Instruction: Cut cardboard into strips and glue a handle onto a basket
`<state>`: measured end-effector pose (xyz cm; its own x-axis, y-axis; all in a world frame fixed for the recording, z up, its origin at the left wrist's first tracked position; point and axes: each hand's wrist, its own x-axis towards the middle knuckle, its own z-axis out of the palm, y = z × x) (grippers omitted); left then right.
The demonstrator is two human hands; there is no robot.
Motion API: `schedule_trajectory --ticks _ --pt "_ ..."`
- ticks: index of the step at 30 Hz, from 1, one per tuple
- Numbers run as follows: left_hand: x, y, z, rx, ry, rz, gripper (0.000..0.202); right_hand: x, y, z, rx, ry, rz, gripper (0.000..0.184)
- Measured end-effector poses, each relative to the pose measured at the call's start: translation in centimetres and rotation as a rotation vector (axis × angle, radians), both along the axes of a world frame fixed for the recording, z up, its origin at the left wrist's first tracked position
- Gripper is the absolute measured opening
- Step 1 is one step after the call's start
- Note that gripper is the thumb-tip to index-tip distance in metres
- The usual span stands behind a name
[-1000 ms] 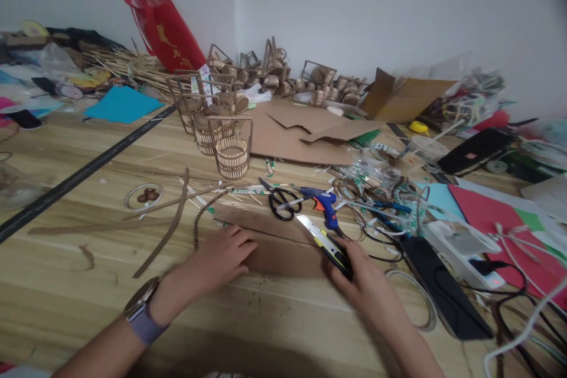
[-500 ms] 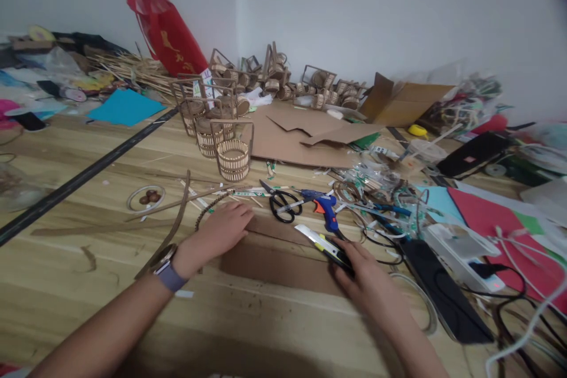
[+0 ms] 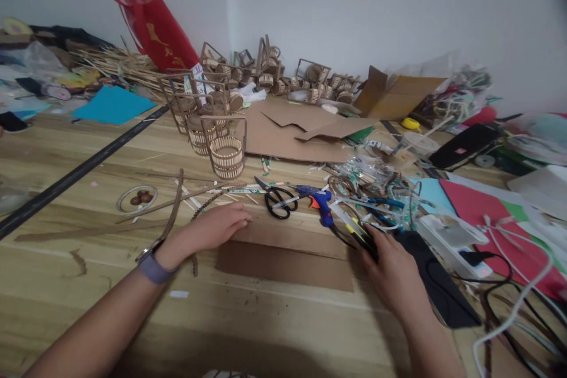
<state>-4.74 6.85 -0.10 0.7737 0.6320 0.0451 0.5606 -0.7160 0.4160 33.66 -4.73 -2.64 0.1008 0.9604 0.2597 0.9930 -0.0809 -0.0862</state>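
Note:
My left hand (image 3: 224,225), with a watch at its wrist, lies at the left end of a brown cardboard strip (image 3: 287,237), fingers stretched forward and touching it. A darker cardboard strip (image 3: 279,266) lies along its near side. My right hand (image 3: 394,260) is closed around a utility knife (image 3: 361,233), its blade out and pointing up-left, beyond the strips' right end. Just past the strips are black-handled scissors (image 3: 280,203) and a blue glue gun (image 3: 325,208). Left of my left hand runs a curved brown strip (image 3: 175,207).
Small baskets with handles (image 3: 227,156) stand ahead, with several more piled by the wall. Cardboard sheets (image 3: 287,136) lie behind the scissors. A power strip (image 3: 452,245), dark phone-like slab (image 3: 436,283) and cables crowd the right. A ring holding brown balls (image 3: 137,198) sits left.
My right hand has moved right with the utility knife, off the cardboard strips. My left hand stays at their left end. The whole view has shifted slightly.

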Motion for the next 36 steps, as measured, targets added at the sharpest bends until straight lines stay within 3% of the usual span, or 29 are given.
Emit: schedule_trajectory --ticks 7,10,12,14,17,22,30,36 --pt "0.1 -1.6 -0.9 -0.041 0.111 0.027 0.031 -0.9 -0.1 0.1 -0.034 -0.141 -0.016 0.041" --pt "0.6 -2.9 -1.1 -0.016 0.138 0.029 0.038 -1.9 -0.4 1.3 -0.042 -0.02 0.211 0.03" --pt "0.8 -3.8 -1.0 -0.009 0.168 0.017 0.054 -2.9 -0.8 2.0 -0.176 0.105 0.441 0.019" --pt "0.9 -4.7 -0.7 -0.003 0.207 0.004 0.064 -4.0 -1.0 2.4 -0.316 0.17 0.523 0.018" --pt "1.1 -5.4 -0.2 0.011 0.256 -0.002 0.052 -5.1 -0.9 2.2 -0.382 0.161 0.483 0.024" --pt "1.0 -4.6 0.1 0.033 0.25 -0.007 0.035 -5.3 -0.1 1.5 -0.306 0.145 0.51 0.018" --pt "-1.6 -3.3 -1.7 -0.006 0.087 -0.01 0.031 -3.7 -0.5 0.0 -0.217 0.106 0.546 0.008" --pt "-2.6 -3.9 -2.5 0.038 0.049 0.007 0.032 -3.5 -0.2 0.8 -0.233 0.253 0.595 0.017"
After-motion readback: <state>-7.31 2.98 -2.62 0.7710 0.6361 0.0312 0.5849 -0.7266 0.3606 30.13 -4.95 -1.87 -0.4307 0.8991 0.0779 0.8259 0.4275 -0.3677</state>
